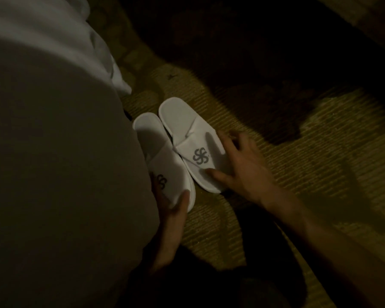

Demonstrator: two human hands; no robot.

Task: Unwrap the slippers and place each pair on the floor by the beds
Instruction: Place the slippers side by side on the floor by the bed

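Two white slippers with a grey swirl logo lie side by side on the patterned carpet, close to the bed's edge. The left slipper [162, 161] is gripped at its toe end by my left hand [176, 210], thumb on top. My right hand [242, 165] rests on the right slipper [191, 141], thumb on its toe end and fingers spread along its outer side. No wrapping shows on either slipper. Part of my left hand is hidden behind the bed's side.
The bed [53, 152], with a grey side and white bedding [53, 36] hanging over it, fills the left half. The yellow-brown carpet [298, 174] runs to the right. The top and bottom of the view lie in deep shadow.
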